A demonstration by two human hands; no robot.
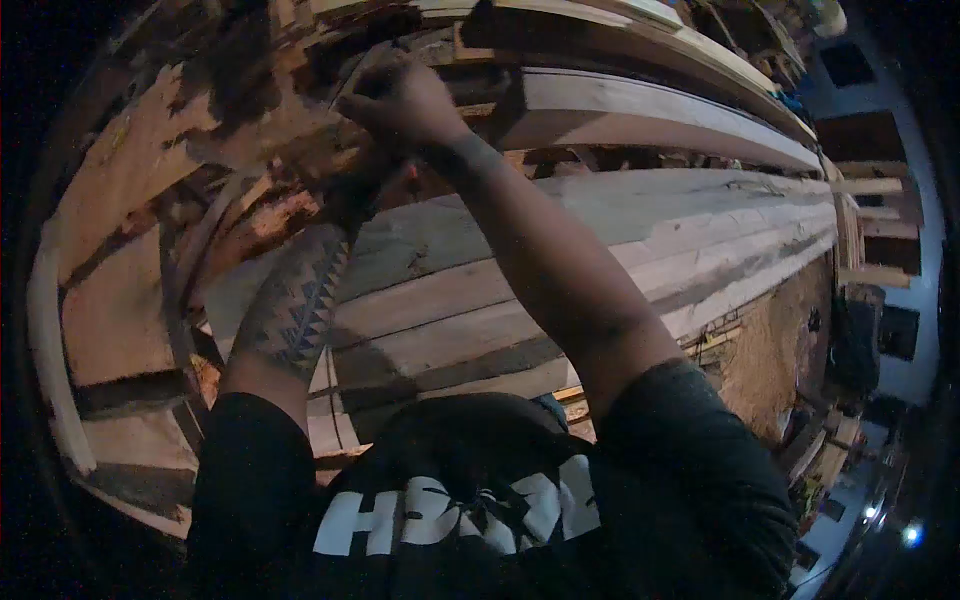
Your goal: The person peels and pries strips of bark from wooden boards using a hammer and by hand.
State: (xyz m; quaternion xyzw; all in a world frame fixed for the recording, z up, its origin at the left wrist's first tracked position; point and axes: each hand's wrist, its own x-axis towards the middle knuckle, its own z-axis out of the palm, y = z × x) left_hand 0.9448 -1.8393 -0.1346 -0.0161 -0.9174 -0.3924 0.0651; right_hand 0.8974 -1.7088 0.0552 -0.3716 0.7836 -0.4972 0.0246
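My right hand (405,100) is at the upper middle of the head view, over dark timber, its fingers curled closed. Whatever it may hold is too dim to make out. Lower and slightly to the left is my left hand (352,190), in deep shadow, its fingers hidden. A patterned tattoo marks the left forearm. Below both hands lies a stack of long, pale planks (430,290), side by side. A thick squared beam (640,105) extends to the right of my right hand.
Broad boards (115,310) stand at the far left, beside reddish, broken-looking wood. More long timbers (640,40) run across the top. On the right are a brown ground area (770,360), a dark bundled object (855,340) and stacked wood pieces (885,235).
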